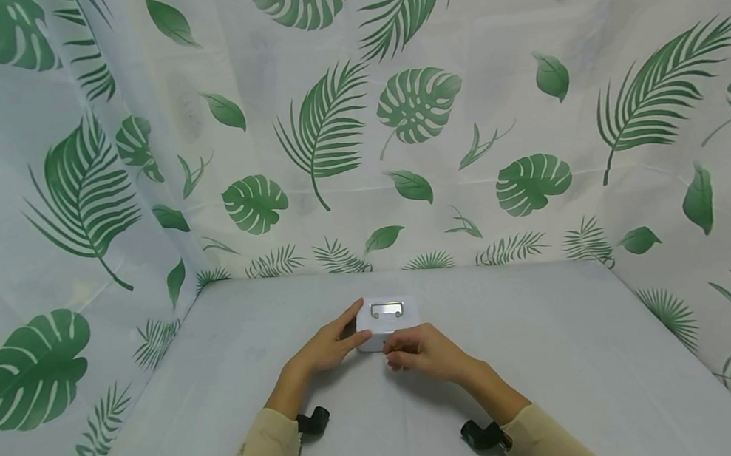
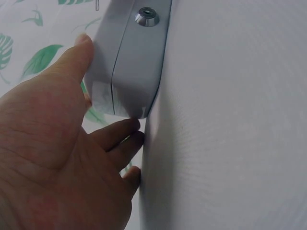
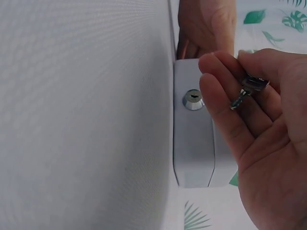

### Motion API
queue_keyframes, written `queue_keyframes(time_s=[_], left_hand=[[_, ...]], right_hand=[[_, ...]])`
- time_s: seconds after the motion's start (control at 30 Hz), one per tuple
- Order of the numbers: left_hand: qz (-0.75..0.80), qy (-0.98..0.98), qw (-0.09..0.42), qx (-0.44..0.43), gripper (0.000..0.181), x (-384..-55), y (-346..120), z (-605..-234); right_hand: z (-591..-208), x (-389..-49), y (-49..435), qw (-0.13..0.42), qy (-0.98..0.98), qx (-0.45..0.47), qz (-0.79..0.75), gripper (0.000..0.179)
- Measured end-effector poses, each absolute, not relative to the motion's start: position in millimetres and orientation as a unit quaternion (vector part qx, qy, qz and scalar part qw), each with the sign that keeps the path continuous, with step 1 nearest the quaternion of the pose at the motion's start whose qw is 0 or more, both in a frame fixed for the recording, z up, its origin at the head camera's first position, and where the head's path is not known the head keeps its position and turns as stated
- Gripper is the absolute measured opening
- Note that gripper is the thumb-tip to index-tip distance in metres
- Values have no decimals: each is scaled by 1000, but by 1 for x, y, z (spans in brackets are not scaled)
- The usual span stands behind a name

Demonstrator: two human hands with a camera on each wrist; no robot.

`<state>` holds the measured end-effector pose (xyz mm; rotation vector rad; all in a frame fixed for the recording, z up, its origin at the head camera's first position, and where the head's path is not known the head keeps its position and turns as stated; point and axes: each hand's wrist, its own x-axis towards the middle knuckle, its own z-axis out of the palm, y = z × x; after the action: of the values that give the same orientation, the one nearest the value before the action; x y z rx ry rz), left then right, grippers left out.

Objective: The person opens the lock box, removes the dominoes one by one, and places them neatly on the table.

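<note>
The right hand (image 1: 424,353) is grasping 1 key (image 3: 255,83) in curled fingers, right of centre in its wrist view, near the lock (image 3: 194,99). The left hand (image 1: 328,346), fingers extended, is touching the box (image 1: 384,325), which is sitting lower centre in the head view, on the tabletop (image 1: 526,360).

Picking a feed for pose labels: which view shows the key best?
Right wrist: the key shows close up in the right hand, its dark head and metal shaft both visible. Head: can't make it out at that hand. Left wrist: no key visible.
</note>
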<state>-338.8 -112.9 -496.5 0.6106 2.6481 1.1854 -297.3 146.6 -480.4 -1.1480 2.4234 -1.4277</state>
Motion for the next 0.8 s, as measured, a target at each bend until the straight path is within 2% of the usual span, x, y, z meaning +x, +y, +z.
queue_keyframes(time_s=[0.27, 0.53, 0.8], left_hand=[[397, 889, 88, 210, 78, -340, -113, -498], [394, 891, 90, 208, 79, -341, -113, -498], [395, 891, 91, 204, 78, -340, -113, -499]], right_hand=[[-480, -296, 148, 37, 802, -381, -459, 15], [-480, -296, 148, 54, 807, -367, -460, 17], [-483, -298, 148, 45, 810, -381, -443, 14]])
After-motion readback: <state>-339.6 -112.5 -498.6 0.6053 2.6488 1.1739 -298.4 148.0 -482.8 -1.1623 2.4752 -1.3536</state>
